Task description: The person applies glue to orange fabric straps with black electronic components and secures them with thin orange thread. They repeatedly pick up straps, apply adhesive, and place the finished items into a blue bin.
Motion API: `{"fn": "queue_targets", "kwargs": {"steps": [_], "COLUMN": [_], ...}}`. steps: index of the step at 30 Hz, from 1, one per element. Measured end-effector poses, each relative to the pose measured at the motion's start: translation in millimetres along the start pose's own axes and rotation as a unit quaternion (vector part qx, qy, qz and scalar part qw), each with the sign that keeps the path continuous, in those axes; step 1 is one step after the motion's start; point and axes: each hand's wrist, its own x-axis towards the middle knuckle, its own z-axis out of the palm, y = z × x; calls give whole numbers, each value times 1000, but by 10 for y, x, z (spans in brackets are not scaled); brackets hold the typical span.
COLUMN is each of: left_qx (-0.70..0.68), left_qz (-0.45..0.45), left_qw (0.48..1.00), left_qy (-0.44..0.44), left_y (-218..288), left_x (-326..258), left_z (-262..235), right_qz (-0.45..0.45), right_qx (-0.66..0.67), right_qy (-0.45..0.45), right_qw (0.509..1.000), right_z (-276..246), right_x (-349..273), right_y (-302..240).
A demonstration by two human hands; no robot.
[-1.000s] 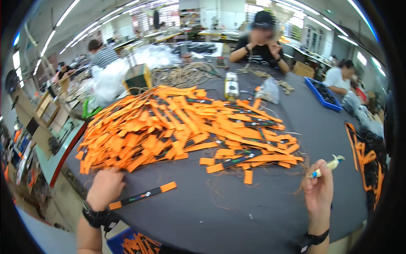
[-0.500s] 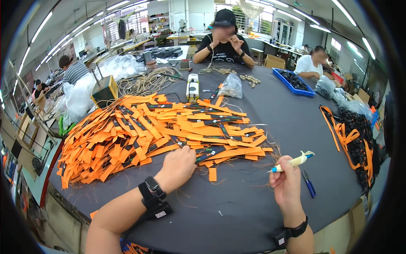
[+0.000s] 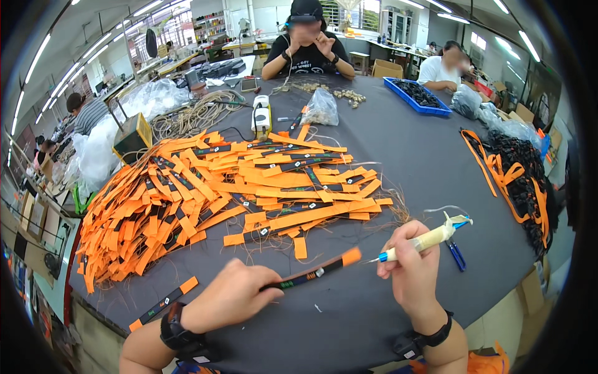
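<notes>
My left hand (image 3: 240,292) is closed on the end of a black strap (image 3: 311,272) with an orange tip, which points right across the table. Between the fingers of my right hand (image 3: 410,265) is a pen-shaped tool (image 3: 430,239). It has a cream taped handle, blue ends and a thin metal tip, which lies close to the strap's orange end; whether they touch I cannot tell. Beyond my hands spreads a big pile of orange and black straps (image 3: 187,187) with loose threads. Another such strap (image 3: 165,303) lies by my left wrist.
Blue-handled snips (image 3: 458,255) lie right of my right hand. A black and orange heap (image 3: 517,187) covers the right edge. Farther back are a blue tray (image 3: 417,96), a plastic bag (image 3: 321,107), coiled cord (image 3: 199,114) and a yellow-black box (image 3: 132,138). Co-workers sit opposite and at right.
My left hand has drawn a strap from the pile toward me, over the bare table. The pen-shaped tool in my right hand has moved slightly left, near the strap's end. The whole view has shifted.
</notes>
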Motion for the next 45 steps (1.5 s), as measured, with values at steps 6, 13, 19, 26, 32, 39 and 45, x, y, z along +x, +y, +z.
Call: {"fn": "queue_targets", "kwargs": {"steps": [6, 13, 19, 26, 32, 39, 45], "left_qx": [-35, -64, -79, -103, -18, 21, 42], "left_qz": [37, -17, -19, -1, 59, 44, 59], "left_qw": [999, 998, 997, 994, 990, 992, 991], "left_qy": [-5, -21, 16, 41, 124, 115, 114], "left_y": [-106, -236, -362, -396, -386, -417, -409], "left_x": [65, 11, -97, -113, -94, -104, -101], "left_z": [312, 157, 152, 261, 302, 298, 294], "right_qz": [93, 203, 211, 205, 190, 183, 128], "right_qx": [3, 43, 5, -45, -115, -120, -155], "right_qy": [-65, -37, -35, -111, -174, -178, -212], "right_qw": [994, 977, 977, 971, 959, 959, 956], "right_z": [210, 86, 129, 561, 591, 597, 586], "right_x": [-39, 71, 84, 46, -34, -40, -61], "right_y": [262, 663, 661, 522, 777, 817, 877]}}
